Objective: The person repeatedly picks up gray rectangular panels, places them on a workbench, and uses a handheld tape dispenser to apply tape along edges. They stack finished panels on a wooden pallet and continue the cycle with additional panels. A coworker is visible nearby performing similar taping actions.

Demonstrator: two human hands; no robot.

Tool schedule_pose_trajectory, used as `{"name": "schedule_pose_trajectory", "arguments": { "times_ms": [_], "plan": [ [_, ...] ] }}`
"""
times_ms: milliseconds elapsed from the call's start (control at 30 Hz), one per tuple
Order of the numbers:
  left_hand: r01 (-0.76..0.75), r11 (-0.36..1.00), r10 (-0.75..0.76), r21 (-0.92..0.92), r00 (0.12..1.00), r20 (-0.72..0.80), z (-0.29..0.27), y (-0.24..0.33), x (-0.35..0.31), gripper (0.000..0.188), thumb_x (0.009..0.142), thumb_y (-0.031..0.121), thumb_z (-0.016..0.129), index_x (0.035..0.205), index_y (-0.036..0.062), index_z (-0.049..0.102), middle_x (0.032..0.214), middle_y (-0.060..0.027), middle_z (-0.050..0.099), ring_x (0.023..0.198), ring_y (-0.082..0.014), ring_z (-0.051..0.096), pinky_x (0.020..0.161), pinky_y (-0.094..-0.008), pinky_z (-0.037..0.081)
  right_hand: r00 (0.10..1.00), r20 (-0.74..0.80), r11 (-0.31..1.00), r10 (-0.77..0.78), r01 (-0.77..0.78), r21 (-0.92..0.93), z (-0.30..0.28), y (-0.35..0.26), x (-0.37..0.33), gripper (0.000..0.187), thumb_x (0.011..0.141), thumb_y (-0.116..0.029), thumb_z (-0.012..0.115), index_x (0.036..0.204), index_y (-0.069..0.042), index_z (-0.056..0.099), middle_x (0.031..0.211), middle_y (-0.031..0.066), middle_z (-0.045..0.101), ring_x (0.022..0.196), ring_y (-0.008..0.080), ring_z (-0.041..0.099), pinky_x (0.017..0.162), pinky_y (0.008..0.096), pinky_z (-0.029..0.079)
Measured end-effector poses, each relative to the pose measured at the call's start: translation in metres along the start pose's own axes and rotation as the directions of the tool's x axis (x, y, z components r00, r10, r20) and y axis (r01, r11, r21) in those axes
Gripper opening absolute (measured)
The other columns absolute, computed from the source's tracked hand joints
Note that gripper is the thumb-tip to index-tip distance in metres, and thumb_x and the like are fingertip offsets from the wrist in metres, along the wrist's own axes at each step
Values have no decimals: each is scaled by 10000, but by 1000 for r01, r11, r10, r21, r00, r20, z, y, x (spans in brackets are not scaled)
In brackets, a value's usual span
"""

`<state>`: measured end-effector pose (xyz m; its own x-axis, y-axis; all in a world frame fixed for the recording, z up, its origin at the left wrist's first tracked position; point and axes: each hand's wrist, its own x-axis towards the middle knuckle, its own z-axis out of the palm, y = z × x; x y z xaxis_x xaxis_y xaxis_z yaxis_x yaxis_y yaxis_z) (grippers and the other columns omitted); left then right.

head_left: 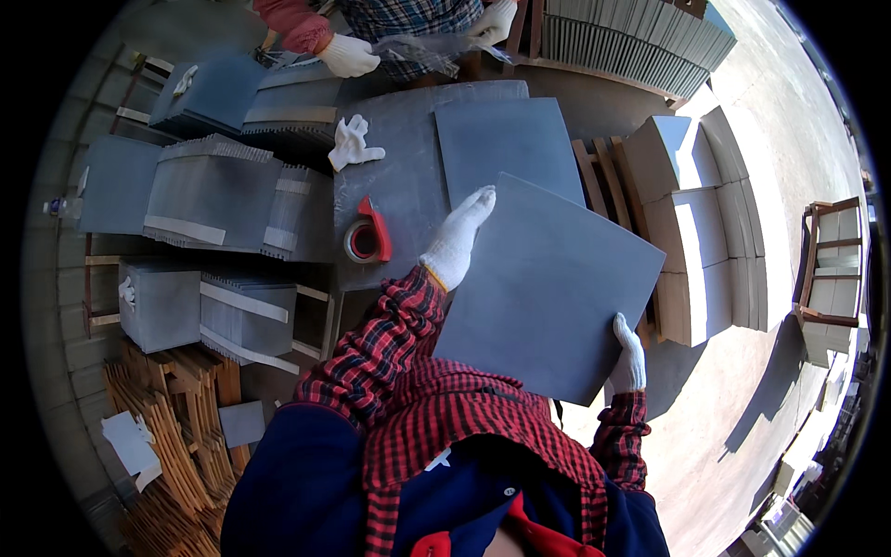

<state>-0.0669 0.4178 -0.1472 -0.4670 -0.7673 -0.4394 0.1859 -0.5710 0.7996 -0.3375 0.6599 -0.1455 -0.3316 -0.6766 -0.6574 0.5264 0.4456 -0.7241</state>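
Note:
A square dark grey tile point(552, 288) is held tilted in front of my body. My left hand point(457, 239), in a white knit glove, grips its left edge near the far corner. At the right edge, my gloved right hand point(628, 357) holds the lower part. Beyond it, another grey tile point(510, 144) lies flat on the grey worktable point(404, 107), partly covered by the held one. On the table's left side sit a red tape dispenser point(369, 234) and a loose white glove point(354, 143).
Across the table, a co-worker's gloved hands point(351, 57) hold clear plastic film point(427, 51). Stacked grey tiles point(209, 195) stand at the left, above wooden slats point(172, 436). Cartons point(691, 223) stand on the right beside wooden boards point(613, 186); more tiles point(631, 46) fill a far rack.

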Motion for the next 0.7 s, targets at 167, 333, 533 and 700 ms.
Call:
{"name": "schedule_pose_trajectory", "arguments": {
  "times_ms": [167, 333, 533, 700],
  "plan": [
    [-67, 574, 318, 816, 937, -147, 29, 24, -3, 687, 932, 434, 685, 1417, -5, 477, 1380, -234, 560, 1283, -348, 548, 1050, -406, 441, 994, 109, 997, 20, -11, -79, -10, -32, 21, 680, 903, -462, 723, 1329, 43, 560, 1159, 124, 663, 1007, 245, 646, 919, 368, 514],
    [47, 643, 294, 764, 907, -303, 40, 39, 5, 476, 1009, 498, 534, 1126, 48, 636, 917, -228, 685, 902, -392, 671, 776, -470, 505, 994, 99, 992, 36, -24, -120, -9, -45, 34, 645, 908, -452, 722, 1301, 38, 574, 1139, 114, 665, 989, 226, 643, 900, 365, 513],
    [-69, 714, 346, 697, 900, -265, -27, -2, 23, 609, 1031, 569, 429, 1195, 15, 625, 1016, -188, 663, 875, -298, 613, 809, -393, 494, 977, 200, 988, 69, -39, -152, -16, -49, 52, 629, 906, -437, 731, 1284, 44, 584, 1121, 109, 672, 985, 218, 644, 896, 361, 514],
    [235, 774, -131, 588, 968, -215, -13, 47, 7, 991, 879, 678, 622, 1453, -102, 413, 1345, -262, 568, 1285, -362, 542, 1110, -401, 405, 980, 177, 979, 86, -51, -197, -5, -56, 55, 637, 893, -433, 752, 1275, 48, 586, 1116, 116, 674, 979, 221, 650, 895, 357, 523]
  ]
}}
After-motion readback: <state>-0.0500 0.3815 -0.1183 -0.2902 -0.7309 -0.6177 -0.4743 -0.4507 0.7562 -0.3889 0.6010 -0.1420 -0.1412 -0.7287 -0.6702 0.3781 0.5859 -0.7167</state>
